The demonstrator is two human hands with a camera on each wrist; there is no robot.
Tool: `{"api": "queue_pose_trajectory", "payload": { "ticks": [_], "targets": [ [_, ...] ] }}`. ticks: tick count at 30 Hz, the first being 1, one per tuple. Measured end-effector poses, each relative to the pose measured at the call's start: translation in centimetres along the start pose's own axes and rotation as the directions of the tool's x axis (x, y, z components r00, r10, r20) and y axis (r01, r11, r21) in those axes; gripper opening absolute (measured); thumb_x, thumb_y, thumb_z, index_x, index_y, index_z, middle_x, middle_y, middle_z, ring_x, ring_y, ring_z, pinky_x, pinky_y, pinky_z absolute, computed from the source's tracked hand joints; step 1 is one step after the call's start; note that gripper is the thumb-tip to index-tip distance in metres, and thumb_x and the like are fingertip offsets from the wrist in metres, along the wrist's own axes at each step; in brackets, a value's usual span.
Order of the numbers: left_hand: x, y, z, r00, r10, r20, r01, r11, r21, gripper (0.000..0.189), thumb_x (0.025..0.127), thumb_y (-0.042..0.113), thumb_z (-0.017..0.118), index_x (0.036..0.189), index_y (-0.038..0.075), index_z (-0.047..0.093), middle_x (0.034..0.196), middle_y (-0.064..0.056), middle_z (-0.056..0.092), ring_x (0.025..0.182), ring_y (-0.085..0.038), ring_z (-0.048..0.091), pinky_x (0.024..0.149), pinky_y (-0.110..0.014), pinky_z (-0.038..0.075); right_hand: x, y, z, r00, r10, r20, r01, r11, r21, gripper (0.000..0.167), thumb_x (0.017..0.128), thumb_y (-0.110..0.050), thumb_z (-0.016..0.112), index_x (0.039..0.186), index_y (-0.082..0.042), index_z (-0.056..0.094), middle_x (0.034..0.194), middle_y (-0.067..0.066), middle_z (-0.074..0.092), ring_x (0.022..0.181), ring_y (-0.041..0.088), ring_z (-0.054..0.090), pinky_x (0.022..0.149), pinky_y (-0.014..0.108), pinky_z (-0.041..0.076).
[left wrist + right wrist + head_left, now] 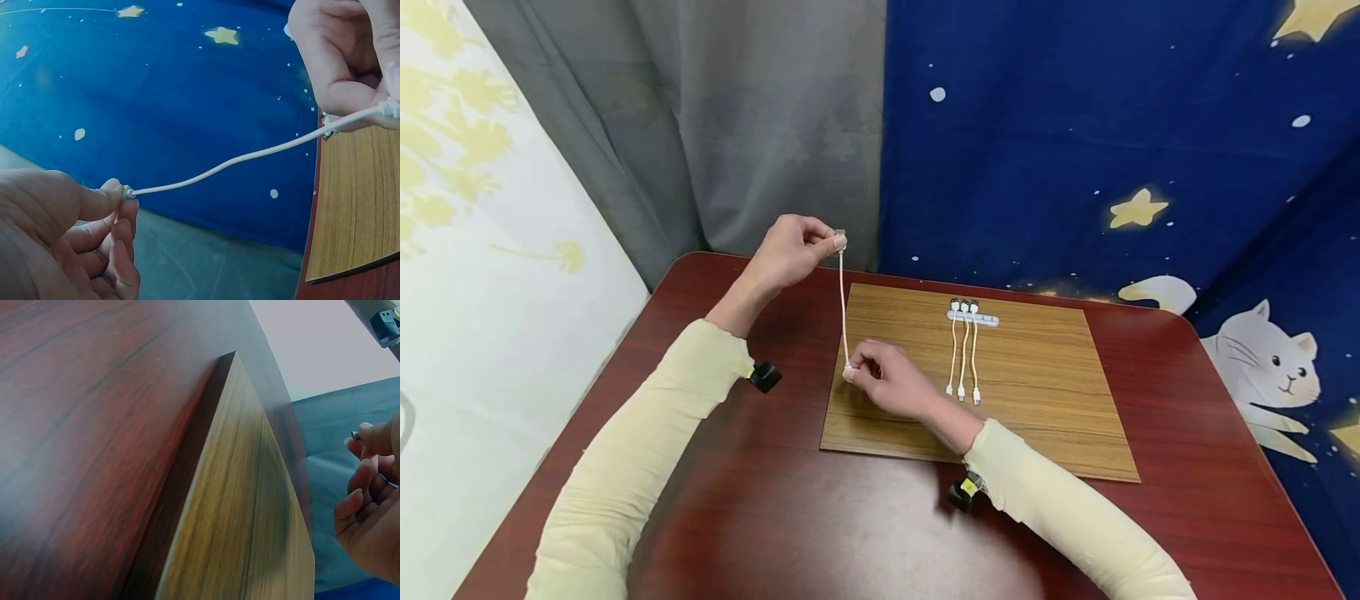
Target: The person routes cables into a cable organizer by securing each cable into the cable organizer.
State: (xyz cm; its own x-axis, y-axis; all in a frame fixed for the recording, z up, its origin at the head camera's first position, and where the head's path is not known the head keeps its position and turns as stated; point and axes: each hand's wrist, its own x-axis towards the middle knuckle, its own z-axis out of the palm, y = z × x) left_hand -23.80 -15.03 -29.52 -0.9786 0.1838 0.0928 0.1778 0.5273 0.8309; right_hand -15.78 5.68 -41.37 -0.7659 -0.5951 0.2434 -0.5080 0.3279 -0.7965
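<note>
A short white USB cable (843, 308) is stretched between both hands, one above the other in the head view. My left hand (796, 248) pinches its upper plug between thumb and fingertips, beyond the board's far left corner. At the lower end, my right hand (891, 379) pinches the other plug over the left part of the wood-grain board (1045, 383). In the left wrist view the cable (234, 160) bends gently from one hand to the other. My right hand (375, 487) shows at the edge of its own wrist view, a small metal tip at its fingertips.
Three white cables (964, 354) lie side by side on the board, their upper ends at a pale cable clip strip (988, 319). The board lies on a dark red table (760, 500). Behind the table hang a grey curtain (782, 108) and a blue starry curtain (1037, 167).
</note>
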Motion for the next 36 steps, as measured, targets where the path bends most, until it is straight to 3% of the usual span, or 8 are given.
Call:
{"api": "queue_pose_trajectory", "payload": {
  "ticks": [17,27,36],
  "targets": [
    [1.1,0.6,2.7,1.0,0.005,0.024,-0.006,0.999,0.036,0.024,0.101,0.025,0.068,0.104,0.002,0.074,0.094,-0.01,0.069,0.081,-0.024,0.052,0.068,-0.036,0.041,-2.2,0.2,-1.7,0.995,0.095,-0.003,-0.095,0.995,-0.001,0.018,0.096,-0.008,0.068,0.081,-0.013,0.061,0.071,-0.004,0.051,0.063,0.009,0.046,0.057,0.027,0.037],
    [1.6,0.7,4.2,0.999,0.009,0.037,-0.01,0.999,0.042,0.024,0.101,0.026,0.068,0.103,0.003,0.073,0.1,-0.014,0.069,0.083,-0.025,0.054,0.069,-0.036,0.043,-3.1,0.6,-2.4,0.993,0.12,-0.011,-0.12,0.992,-0.028,0.02,0.097,-0.008,0.068,0.079,-0.014,0.06,0.069,-0.005,0.049,0.061,0.008,0.045,0.056,0.028,0.036],
    [2.1,0.9,5.6,0.999,0.017,0.039,-0.018,1.0,0.025,0.022,0.1,0.025,0.069,0.1,0.004,0.073,0.095,-0.012,0.069,0.077,-0.024,0.054,0.064,-0.034,0.043,-4.1,0.7,-3.3,0.99,0.14,-0.02,-0.14,0.99,-0.019,0.017,0.095,-0.008,0.069,0.08,-0.014,0.063,0.068,-0.005,0.052,0.059,0.01,0.047,0.055,0.027,0.037]
  ]
}}
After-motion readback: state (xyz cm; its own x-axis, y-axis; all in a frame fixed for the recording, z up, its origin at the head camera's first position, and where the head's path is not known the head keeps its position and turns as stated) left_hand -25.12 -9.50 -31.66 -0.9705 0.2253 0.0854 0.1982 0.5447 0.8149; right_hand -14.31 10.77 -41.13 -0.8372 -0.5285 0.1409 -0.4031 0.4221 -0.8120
